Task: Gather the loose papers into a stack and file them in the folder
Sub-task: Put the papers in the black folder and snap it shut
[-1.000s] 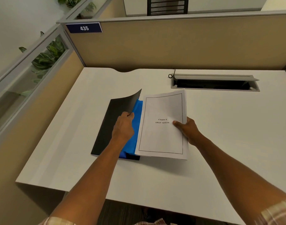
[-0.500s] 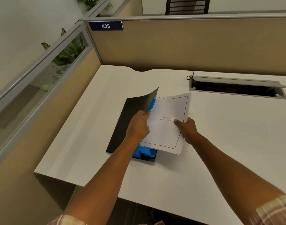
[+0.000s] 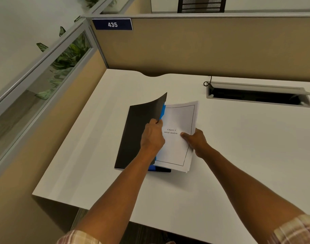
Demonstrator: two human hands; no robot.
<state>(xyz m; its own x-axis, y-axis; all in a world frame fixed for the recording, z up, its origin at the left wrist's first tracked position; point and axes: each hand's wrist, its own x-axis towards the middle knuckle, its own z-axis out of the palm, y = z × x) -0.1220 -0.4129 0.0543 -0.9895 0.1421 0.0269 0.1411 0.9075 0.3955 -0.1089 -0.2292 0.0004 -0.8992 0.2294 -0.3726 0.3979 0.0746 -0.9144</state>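
Sliding in from the right: the paper stack (image 3: 177, 138), pinched in the right hand (image 3: 197, 141), lies w/ its long axis parallel to the folder (image 3: 133, 136) spine, left edge over the blue inner pocket. Left hand (image 3: 152, 136) fingers clamp the black cover, lifted. Folder flat on counter (image 3: 238, 155). Next move likely leftward, under the cover.

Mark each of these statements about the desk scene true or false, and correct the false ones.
1. The left hand holds the folder's black cover lifted. True.
2. The paper stack lies apart from the folder. False: it overlaps the folder's blue inside, gripped by the right hand.
3. The top sheet reads "SWOT Analysis". True.
4. The partition sign reads 534. False: 435.
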